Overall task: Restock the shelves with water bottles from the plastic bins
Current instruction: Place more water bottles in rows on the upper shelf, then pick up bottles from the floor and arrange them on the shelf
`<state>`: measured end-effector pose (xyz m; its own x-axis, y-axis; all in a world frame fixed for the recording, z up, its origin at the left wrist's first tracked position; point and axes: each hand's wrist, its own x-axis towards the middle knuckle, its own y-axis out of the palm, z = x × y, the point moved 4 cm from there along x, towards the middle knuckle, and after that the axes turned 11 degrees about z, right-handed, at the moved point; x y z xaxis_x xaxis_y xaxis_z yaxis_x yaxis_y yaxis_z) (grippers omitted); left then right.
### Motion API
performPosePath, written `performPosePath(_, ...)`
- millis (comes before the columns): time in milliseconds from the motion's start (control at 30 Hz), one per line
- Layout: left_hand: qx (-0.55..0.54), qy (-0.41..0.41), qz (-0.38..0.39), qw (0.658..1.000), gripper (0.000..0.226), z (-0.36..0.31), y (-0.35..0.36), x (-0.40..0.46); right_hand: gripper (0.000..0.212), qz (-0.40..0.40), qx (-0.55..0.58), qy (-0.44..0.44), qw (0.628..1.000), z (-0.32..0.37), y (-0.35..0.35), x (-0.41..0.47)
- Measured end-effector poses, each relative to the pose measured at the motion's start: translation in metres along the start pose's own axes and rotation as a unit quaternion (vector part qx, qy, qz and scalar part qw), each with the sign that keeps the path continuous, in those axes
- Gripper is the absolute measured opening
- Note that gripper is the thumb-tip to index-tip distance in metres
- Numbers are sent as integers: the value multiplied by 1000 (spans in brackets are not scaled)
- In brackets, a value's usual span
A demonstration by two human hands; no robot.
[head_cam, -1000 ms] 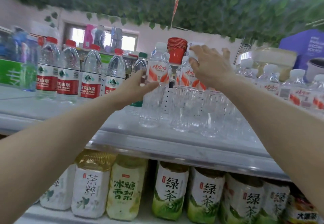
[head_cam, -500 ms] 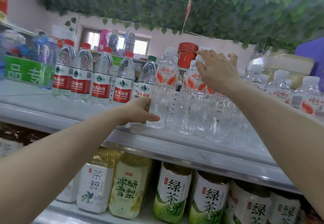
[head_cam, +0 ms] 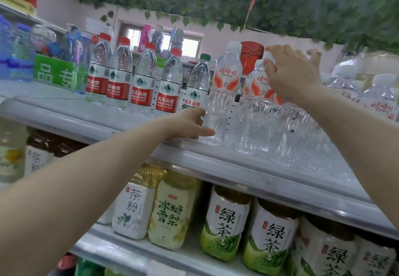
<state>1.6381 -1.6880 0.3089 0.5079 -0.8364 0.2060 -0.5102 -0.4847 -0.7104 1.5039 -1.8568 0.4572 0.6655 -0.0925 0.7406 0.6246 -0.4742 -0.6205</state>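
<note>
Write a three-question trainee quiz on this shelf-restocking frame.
1. True or false: the right hand is at the top of a white-capped bottle.
2. Which part of the clear bottle does the left hand touch: A neck, B lower body, C cap?
3. What cap colour has the bottle just left of that clear bottle?

Key: 1 true; 2 B; 3 green.

We count four red-capped water bottles [head_cam: 121, 81], one green-capped bottle [head_cam: 197, 81], and three green tea bottles [head_cam: 225, 224] fully visible below. The white-capped bottles [head_cam: 226, 77] are too many and blurred to count.
</note>
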Motion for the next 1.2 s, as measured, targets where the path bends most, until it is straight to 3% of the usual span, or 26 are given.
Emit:
performPosePath(267, 121, -10, -57, 991, 78, -9, -6, -10, 51, 36, -22, 32, 999, 8, -3, -3)
performPosePath(433, 230, 78, -182, 953, 65, -16, -41, -51, 50, 18, -84, 45, 995, 43, -18, -34)
performPosePath(567, 290, 142, -210, 923, 60, -3, -66, -108, 49, 24, -107, 10, 994, 112, -23, -79)
performPosePath(800, 377, 188, -191, 887, 62, 62, -81, -208, 52, 108, -71, -27, 991, 255, -21, -160)
performPosePath(1000, 370, 176, -149, 900, 60, 147, -64, -280, 54, 178, -26, -36, 983, 344, 13, -237)
performPosePath(1200, 348, 146, -105, 920, 54, 265, -6, -335, 50, 231, 81, -75, 967, 423, 95, -336)
